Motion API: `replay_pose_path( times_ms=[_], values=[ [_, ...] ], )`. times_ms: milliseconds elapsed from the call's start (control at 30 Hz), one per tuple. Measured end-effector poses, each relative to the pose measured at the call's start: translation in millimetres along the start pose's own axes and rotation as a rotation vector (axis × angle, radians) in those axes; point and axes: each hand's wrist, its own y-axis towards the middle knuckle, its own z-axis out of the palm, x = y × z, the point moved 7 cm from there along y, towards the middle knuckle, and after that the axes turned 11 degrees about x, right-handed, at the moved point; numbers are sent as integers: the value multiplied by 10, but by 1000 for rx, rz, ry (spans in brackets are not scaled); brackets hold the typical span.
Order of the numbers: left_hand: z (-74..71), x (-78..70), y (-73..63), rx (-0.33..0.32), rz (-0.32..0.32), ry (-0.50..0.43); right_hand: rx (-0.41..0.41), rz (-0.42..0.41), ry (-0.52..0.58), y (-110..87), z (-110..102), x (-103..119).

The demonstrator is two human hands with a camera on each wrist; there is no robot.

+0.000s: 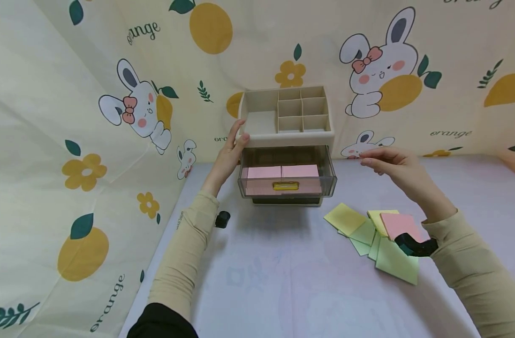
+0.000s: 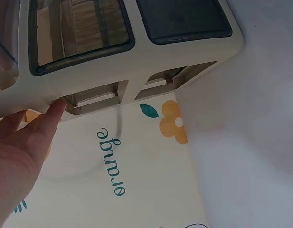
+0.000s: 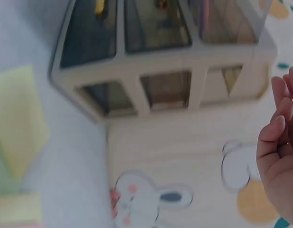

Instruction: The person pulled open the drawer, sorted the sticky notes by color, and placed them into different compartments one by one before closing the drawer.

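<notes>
A cream desktop drawer organizer (image 1: pixel 287 139) stands against the back cloth, its see-through upper drawer (image 1: pixel 287 188) pulled out. Inside that drawer lie two pink sticky note pads (image 1: pixel 299 172), side by side behind a gold handle. My left hand (image 1: pixel 229 157) rests on the organizer's left side, thumb near the top front edge. In the left wrist view, its fairly straight fingers (image 2: pixel 53 116) touch the side wall. To the right of the organizer, my right hand (image 1: pixel 394 166) is raised, apart from it. Its fingers (image 3: pixel 269 137) are loosely bent and hold nothing.
Several yellow, green and pink sticky notes (image 1: pixel 397 258) lie overlapping on the table, near my right forearm. The organizer's top has small open compartments (image 1: pixel 290 108). Behind and to the left hangs a cloth (image 1: pixel 257 61) printed with rabbits and oranges.
</notes>
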Motion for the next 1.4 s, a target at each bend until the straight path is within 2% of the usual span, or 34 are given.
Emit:
replay_pose_path(
  times_ms=[100,233,567,733,1033,1267,1400],
  values=[
    [-7,8,0,-4,-3,3,-18,30,8,-106,-109,-161],
    [-20,13,-5,-13,-3,13,-36,121,12,-238,-237,-421],
    [-19,12,-9,-8,-1,12,0,309,-142,-546,-430,-966],
    [-20,9,-15,-12,1,15,91,365,-200,-666,-447,-1174],
    [-20,20,-19,-11,-3,13,270,461,-217,-824,-384,-1507],
    [-8,-4,-10,-3,3,4,383,571,-251,-899,-298,-1698],
    [-3,-6,-4,-1,-5,7,436,606,-278,-930,-271,-1792]
  ],
)
